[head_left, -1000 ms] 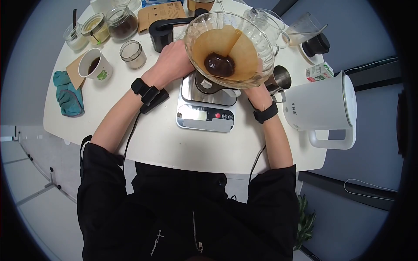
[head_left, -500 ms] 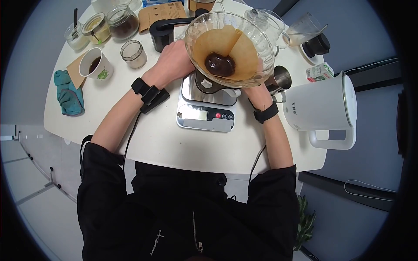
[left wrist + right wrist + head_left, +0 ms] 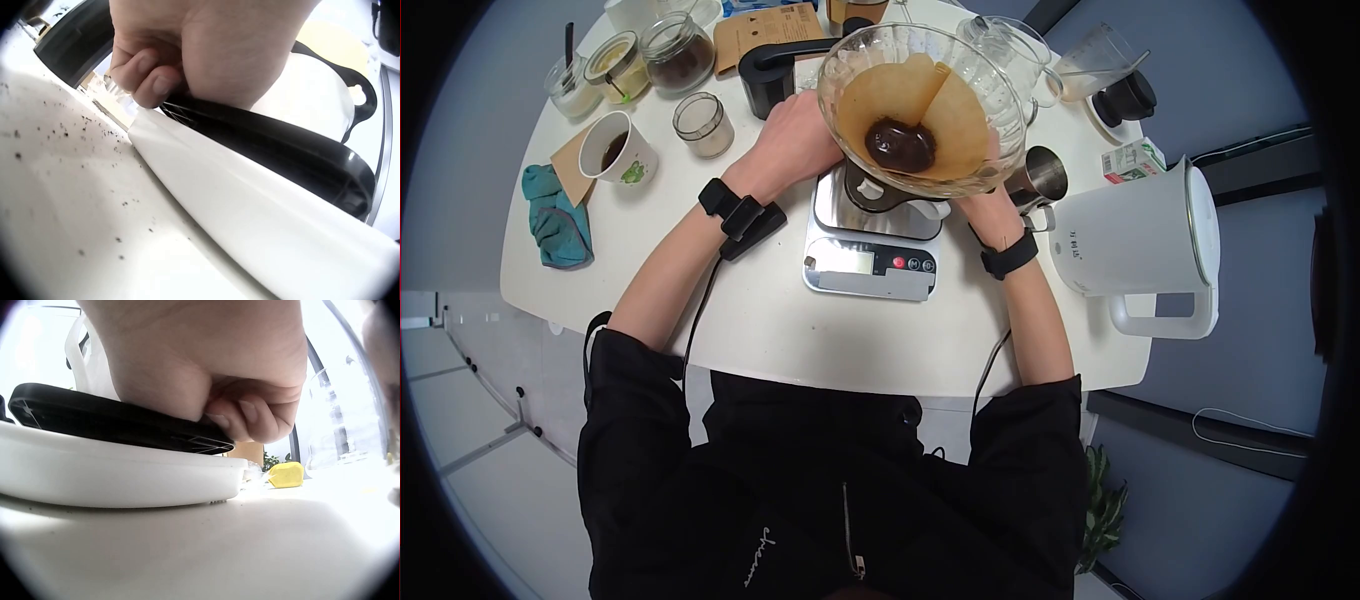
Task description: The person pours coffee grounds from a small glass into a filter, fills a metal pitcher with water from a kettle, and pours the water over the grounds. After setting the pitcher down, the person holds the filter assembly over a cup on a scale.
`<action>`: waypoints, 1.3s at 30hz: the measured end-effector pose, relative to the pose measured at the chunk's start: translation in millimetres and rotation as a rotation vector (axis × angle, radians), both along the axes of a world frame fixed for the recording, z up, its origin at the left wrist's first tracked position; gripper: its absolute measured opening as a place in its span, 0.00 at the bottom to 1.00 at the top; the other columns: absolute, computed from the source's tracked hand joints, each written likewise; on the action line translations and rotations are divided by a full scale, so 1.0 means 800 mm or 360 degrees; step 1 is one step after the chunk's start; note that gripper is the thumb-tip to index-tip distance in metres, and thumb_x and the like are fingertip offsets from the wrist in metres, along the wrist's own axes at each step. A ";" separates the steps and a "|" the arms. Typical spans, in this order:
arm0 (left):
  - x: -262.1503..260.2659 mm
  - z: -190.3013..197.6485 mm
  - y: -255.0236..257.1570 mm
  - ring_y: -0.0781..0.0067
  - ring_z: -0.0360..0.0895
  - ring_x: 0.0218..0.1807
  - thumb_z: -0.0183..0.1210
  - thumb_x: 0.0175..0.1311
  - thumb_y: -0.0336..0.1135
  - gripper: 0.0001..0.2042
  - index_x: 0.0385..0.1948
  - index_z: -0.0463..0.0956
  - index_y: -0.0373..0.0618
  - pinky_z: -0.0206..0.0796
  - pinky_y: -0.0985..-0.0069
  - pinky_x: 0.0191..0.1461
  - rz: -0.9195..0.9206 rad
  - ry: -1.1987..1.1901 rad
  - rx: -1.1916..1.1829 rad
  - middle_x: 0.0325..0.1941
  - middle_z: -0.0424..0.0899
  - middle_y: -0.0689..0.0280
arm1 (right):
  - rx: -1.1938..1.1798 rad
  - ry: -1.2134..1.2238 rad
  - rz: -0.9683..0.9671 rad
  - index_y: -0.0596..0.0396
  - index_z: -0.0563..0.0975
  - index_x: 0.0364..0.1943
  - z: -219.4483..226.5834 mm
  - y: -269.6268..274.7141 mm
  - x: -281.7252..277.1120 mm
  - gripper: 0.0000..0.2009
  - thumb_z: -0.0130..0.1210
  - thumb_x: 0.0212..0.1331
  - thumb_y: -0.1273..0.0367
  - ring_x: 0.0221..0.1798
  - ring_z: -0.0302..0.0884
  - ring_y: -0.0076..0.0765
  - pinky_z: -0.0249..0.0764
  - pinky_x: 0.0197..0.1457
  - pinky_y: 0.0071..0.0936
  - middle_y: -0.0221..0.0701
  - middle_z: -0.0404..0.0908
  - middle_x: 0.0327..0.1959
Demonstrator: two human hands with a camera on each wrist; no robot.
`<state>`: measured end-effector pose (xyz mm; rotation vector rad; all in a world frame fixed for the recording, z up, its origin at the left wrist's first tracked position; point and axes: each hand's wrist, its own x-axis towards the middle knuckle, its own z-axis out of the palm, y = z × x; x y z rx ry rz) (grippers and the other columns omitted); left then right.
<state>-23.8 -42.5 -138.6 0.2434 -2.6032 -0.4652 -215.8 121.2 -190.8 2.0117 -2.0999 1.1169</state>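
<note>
A ribbed glass dripper holds a brown paper filter with wet coffee grounds at its bottom. Below it lies a digital scale with a silver top plate. My left hand reaches to the scale's left side, its fingers curled at the plate's black underside. On the opposite side is my right hand, partly hidden by the dripper; in the right wrist view its fingers curl at the black plate rim, over the scale's white base.
A white kettle and metal pitcher stand right. At left are a paper cup with dark liquid, a small glass jar and a teal cloth. A black-handled grinder stands behind my left hand. Dark specks dot the table.
</note>
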 end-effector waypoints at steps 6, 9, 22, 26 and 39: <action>0.001 0.001 0.000 0.46 0.77 0.35 0.59 0.53 0.37 0.11 0.34 0.77 0.41 0.71 0.59 0.37 0.0009 -0.0014 -0.0006 0.30 0.80 0.51 | -0.0076 0.0193 -0.0025 0.56 0.68 0.54 -0.002 0.002 -0.001 0.34 0.63 0.33 0.77 0.52 0.63 0.57 0.61 0.54 0.43 0.42 0.69 0.54; 0.001 0.001 0.000 0.47 0.77 0.35 0.58 0.53 0.37 0.11 0.34 0.77 0.41 0.71 0.59 0.37 0.0009 0.0048 0.0015 0.30 0.80 0.51 | -0.0007 0.0121 0.0022 0.56 0.68 0.54 0.008 0.001 0.003 0.33 0.62 0.33 0.77 0.52 0.63 0.57 0.62 0.53 0.43 0.42 0.69 0.54; 0.002 0.007 0.006 0.46 0.77 0.35 0.58 0.53 0.37 0.11 0.35 0.78 0.42 0.71 0.59 0.37 0.0053 -0.0041 -0.0007 0.30 0.80 0.52 | -0.0055 0.0077 -0.0031 0.56 0.67 0.55 -0.012 0.002 -0.006 0.35 0.63 0.33 0.78 0.54 0.63 0.56 0.61 0.55 0.44 0.42 0.68 0.55; 0.004 0.008 0.005 0.46 0.77 0.34 0.58 0.53 0.36 0.10 0.34 0.78 0.42 0.71 0.59 0.37 0.0049 0.0025 0.0007 0.30 0.80 0.51 | 0.0075 0.0003 -0.0030 0.55 0.66 0.57 -0.004 0.003 -0.002 0.37 0.64 0.32 0.78 0.56 0.61 0.55 0.60 0.57 0.43 0.41 0.67 0.57; -0.001 0.006 0.003 0.46 0.77 0.35 0.58 0.53 0.36 0.11 0.34 0.77 0.41 0.71 0.59 0.37 0.0051 -0.0049 0.0039 0.31 0.80 0.51 | 0.0112 -0.0107 -0.0042 0.55 0.64 0.60 -0.005 0.007 -0.003 0.39 0.64 0.34 0.76 0.58 0.60 0.54 0.59 0.59 0.42 0.42 0.64 0.60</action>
